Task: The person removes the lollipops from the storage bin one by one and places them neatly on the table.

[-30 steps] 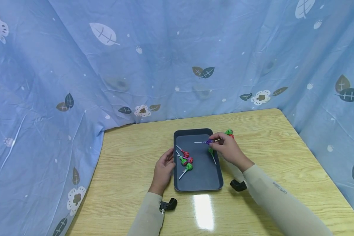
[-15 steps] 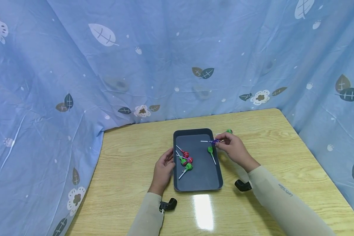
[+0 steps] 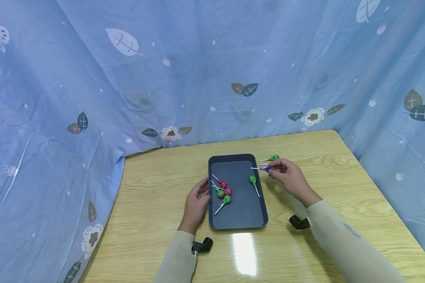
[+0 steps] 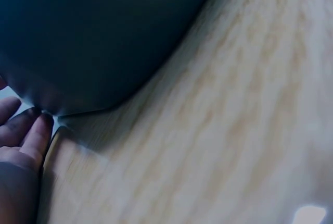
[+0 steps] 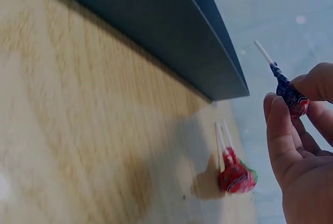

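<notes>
Presently, the right hand (image 3: 293,180) pinches the purple lollipop (image 3: 268,169) above the table (image 3: 156,184), just right of the tray (image 3: 238,227).
Its stick points toward the tray; a green lollipop (image 3: 274,158) and a red lollipop (image 5: 235,178) lie near, below the hand. The left hand (image 3: 195,204) grips nothing, its relaxed fingers touching the tray's left side. In my judgement, a weak pinch on the round candy could let it turn and drop. Lowering too near could knock the two neighbours, which may roll. If the left fingers push harder, the tray might slide.
</notes>
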`<state>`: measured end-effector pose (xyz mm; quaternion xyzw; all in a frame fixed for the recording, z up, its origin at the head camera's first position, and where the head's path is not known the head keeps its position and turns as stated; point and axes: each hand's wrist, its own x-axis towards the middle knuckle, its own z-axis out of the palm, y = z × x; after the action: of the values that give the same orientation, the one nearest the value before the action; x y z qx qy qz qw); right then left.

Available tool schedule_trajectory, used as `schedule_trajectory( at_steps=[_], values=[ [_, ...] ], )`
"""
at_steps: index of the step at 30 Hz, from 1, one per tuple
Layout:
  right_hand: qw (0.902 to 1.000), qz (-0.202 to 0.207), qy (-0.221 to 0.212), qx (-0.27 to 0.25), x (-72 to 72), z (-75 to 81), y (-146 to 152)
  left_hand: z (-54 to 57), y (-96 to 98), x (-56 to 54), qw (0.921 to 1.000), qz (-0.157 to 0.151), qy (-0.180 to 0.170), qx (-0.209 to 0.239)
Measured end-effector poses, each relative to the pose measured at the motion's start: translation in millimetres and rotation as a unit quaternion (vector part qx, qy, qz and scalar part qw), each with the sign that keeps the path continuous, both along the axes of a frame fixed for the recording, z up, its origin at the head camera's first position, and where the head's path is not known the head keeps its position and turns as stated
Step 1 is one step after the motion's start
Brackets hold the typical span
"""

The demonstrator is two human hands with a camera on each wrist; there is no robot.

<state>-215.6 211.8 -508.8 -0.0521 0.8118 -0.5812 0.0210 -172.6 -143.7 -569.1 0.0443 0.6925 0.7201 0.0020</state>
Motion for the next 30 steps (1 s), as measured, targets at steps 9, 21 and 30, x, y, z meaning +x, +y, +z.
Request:
schedule_trajectory(
  at_steps=[9, 21, 30],
  values=[
    [0.9997, -0.019, -0.013, 0.013, 3.3, -5.3, 14, 1.6, -0.3, -0.3, 1.0, 0.001, 0.001, -0.002],
    [0.9984, -0.033, -0.03, 0.034, 9.4, -15.4, 27, 1.6, 0.9, 0.2, 1.0, 0.001, 0.007, 0.003],
    [0.9965, -0.04, -0.036, 0.063, 9.9, -27.1, 32, 2.6, 0.8, 1.2, 1.0, -0.001, 0.003, 0.001]
  ],
)
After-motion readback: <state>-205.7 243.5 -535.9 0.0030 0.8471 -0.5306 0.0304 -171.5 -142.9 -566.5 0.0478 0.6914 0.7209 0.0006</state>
